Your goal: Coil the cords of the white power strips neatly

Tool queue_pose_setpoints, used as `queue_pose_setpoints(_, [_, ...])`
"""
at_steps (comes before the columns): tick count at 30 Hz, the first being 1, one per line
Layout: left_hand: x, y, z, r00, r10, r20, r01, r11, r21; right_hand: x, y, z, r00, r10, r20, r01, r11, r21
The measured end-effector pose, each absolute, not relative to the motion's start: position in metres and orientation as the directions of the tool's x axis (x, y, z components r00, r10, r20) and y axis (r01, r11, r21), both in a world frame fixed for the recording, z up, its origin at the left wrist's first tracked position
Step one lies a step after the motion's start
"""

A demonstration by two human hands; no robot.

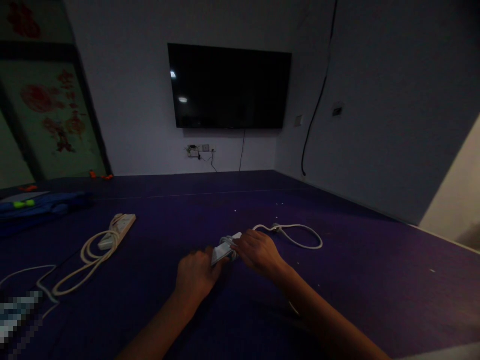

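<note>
A white power strip (221,251) is held at a slant above the purple surface, with turns of its pale cord around its middle. My left hand (195,275) is closed around the strip's near end. At the far end, my right hand (258,251) is closed over the strip and the wrapped cord; its fingertips are partly hidden. A loose loop of white cord (305,246) lies on the surface beyond my right hand, and the plug near it is small and dim.
Another power strip (127,225) with a coiled cord (88,257) lies to the left. Nearby are a blurred-out device (17,315), a thin cable (43,282) and blue cloth (56,204). A television (230,87) hangs on the far wall; a black cable (317,110) dangles at right.
</note>
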State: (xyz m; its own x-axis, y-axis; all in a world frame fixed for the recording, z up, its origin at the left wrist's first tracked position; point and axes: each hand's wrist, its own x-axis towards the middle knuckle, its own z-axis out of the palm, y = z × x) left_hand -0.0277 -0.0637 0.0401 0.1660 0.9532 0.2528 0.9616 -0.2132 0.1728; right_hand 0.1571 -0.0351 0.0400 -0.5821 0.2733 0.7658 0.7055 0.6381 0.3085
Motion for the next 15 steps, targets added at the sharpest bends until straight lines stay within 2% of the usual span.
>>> queue_pose_setpoints(4, [-0.0248, -0.0617, 0.0365, 0.153, 0.935, 0.32, 0.964, -0.212, 0.161, 0.1572, -0.0345, 0.0392, -0.559, 0.21, 0.802, 0.701, 0.637, 0.322])
queue_pose_setpoints(9, [-0.02, -0.0599, 0.036, 0.206, 0.95, 0.235, 0.977, -0.214, 0.01, 0.1536, -0.0358, 0.036, -0.546, 0.127, 0.828, 0.681, 0.643, 0.35])
queue_pose_setpoints(15, [-0.0209, -0.0576, 0.0349, 0.217, 0.95, 0.224, 0.976, -0.214, -0.039, 0.1505, -0.0397, 0.0363, -0.592, 0.147, 0.792, 0.667, 0.642, 0.379])
